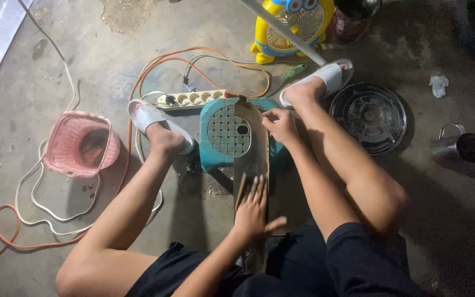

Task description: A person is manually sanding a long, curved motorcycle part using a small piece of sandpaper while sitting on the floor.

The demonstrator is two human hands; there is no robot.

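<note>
At the centre of the frame a dark wooden board (pixel 252 159) lies across a teal plastic stool (pixel 215 148) on the floor. The left hand (pixel 253 206) presses flat and open on the board's lower part; the right hand (pixel 279 124) pinches its upper right edge.

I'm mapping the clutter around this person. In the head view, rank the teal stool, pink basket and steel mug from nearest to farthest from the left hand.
1. Teal stool: just ahead of the left hand, under the same wooden board the hand presses on.
2. Pink basket: far off on the person's left side, beyond the leg.
3. Steel mug: farthest, at the right edge.
</note>
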